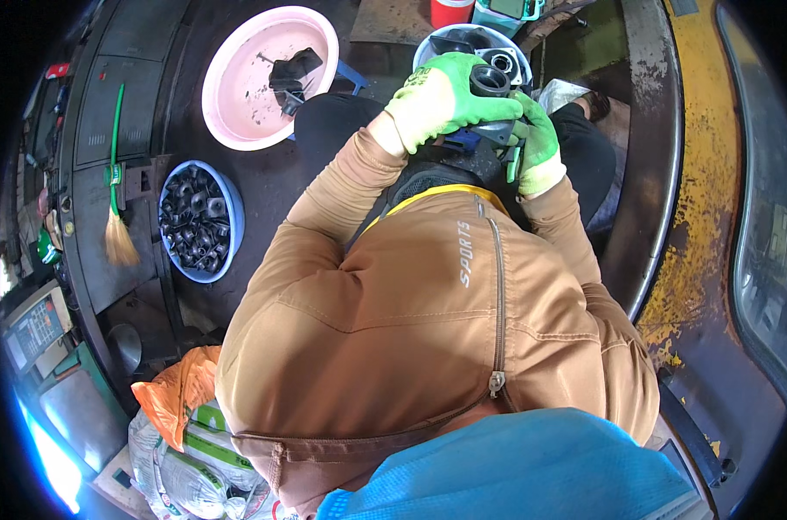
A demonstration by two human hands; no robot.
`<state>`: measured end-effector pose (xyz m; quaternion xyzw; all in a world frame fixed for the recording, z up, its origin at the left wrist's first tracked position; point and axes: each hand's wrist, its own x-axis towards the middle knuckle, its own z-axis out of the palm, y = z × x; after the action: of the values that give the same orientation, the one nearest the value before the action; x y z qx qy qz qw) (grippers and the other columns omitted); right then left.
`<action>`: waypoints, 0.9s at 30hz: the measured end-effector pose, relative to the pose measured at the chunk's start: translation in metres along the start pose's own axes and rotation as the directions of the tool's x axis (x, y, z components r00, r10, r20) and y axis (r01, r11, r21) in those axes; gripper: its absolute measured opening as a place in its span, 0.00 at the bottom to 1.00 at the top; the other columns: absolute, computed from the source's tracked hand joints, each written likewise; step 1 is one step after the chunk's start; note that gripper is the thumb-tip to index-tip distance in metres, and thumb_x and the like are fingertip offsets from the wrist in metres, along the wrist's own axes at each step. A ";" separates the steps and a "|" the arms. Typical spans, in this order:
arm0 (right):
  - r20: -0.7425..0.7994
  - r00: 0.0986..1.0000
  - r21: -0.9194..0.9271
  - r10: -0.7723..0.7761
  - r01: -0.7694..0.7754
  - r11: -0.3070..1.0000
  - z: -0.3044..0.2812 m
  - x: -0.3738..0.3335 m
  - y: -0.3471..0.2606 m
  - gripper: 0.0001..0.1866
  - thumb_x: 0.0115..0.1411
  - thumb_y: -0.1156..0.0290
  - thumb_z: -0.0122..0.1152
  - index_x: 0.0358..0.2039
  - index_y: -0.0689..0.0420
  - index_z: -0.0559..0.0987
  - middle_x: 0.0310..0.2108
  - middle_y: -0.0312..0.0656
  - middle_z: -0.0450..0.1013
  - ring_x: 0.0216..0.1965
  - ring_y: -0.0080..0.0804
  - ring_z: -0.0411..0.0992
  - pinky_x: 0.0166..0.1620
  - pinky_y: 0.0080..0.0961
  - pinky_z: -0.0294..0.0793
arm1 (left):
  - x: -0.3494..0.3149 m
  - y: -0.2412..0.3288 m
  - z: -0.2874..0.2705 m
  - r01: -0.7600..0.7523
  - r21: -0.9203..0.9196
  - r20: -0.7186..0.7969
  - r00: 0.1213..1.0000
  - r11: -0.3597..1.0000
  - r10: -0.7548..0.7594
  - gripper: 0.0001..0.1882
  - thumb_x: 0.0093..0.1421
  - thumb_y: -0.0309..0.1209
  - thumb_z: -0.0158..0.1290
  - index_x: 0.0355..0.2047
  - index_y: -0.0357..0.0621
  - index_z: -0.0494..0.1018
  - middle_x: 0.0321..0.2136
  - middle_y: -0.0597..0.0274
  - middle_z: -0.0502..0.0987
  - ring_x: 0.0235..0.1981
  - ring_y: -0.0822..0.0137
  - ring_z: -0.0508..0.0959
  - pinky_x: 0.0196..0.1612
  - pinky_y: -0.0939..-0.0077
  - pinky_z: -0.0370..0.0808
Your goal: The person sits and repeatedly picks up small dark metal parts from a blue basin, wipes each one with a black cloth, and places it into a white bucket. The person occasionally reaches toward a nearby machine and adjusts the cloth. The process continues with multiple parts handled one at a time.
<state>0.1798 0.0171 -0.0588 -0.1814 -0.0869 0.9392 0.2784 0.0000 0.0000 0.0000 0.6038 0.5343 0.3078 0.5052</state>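
Gloved hands clasping a black fitting, filled basin just beyond, pink basin, broom at left

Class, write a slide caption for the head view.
Gloved left hand gripping a black round-collared part, gloved right hand beside it, pink basin further left.

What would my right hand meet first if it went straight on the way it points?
Most likely the black part in the left hand, right beside the fingers of the right hand; how nearly they touch is unclear.
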 end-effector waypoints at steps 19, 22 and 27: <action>0.833 0.547 -0.143 0.083 0.358 -0.923 0.027 -0.012 -0.055 0.13 0.55 0.72 0.60 0.42 0.60 0.78 0.35 0.44 0.76 0.34 0.41 0.75 0.35 0.29 0.75 | 0.009 -0.034 -0.009 -0.492 0.643 0.004 0.768 0.587 0.640 0.23 0.37 0.36 0.64 0.38 0.46 0.77 0.38 0.53 0.77 0.44 0.49 0.74 0.48 0.59 0.72; 0.646 0.749 -0.491 -0.147 0.261 -0.831 0.031 -0.015 -0.048 0.14 0.54 0.69 0.61 0.41 0.56 0.79 0.35 0.41 0.77 0.34 0.39 0.76 0.35 0.32 0.75 | 0.007 -0.032 -0.010 -0.473 0.609 0.053 0.825 0.637 0.562 0.24 0.37 0.36 0.64 0.37 0.44 0.77 0.35 0.51 0.75 0.40 0.50 0.75 0.43 0.59 0.73; 0.649 0.752 -0.466 -0.119 0.269 -0.843 0.022 -0.010 -0.044 0.14 0.55 0.67 0.61 0.42 0.55 0.79 0.37 0.40 0.77 0.35 0.38 0.76 0.36 0.31 0.76 | 0.003 -0.032 -0.010 -0.412 0.641 0.029 0.856 0.648 0.516 0.22 0.38 0.36 0.63 0.36 0.44 0.77 0.33 0.52 0.75 0.40 0.51 0.74 0.43 0.59 0.73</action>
<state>0.2008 0.0467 -0.0239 -0.2295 -0.9386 0.0929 0.2401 -0.0188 0.0031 -0.0281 0.8269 0.4699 0.2776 0.1357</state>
